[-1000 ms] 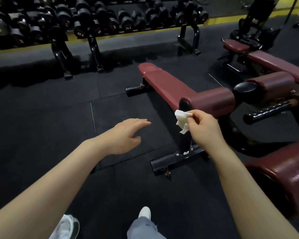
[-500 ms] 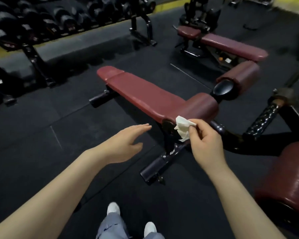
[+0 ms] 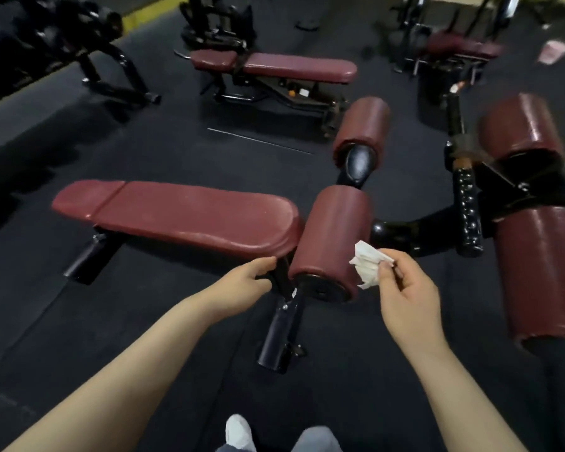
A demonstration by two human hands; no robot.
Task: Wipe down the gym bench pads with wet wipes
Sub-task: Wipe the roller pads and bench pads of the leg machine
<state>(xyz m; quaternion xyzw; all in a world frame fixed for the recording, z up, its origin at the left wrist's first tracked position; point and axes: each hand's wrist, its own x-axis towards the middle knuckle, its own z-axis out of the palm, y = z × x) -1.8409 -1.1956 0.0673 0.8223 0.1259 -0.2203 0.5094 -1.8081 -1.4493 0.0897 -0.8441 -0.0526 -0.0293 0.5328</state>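
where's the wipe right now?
Head view, right of centre: the wipe is pinched in the right hand, against the right side of the near roller pad at the bench end.

Two bare hands are in view, the left hand [image 3: 247,278] and the right hand [image 3: 405,300], with one crumpled wet wipe [image 3: 367,267]. Three maroon flat bench pads show: the nearest bench pad [image 3: 183,216], a second bench pad [image 3: 274,65] behind it, and a third, blurred pad [image 3: 460,47] far right. Four maroon roller pads are visible: [image 3: 333,239], [image 3: 362,128], [image 3: 519,125], [image 3: 542,272]. One white shoe [image 3: 238,430] shows below.
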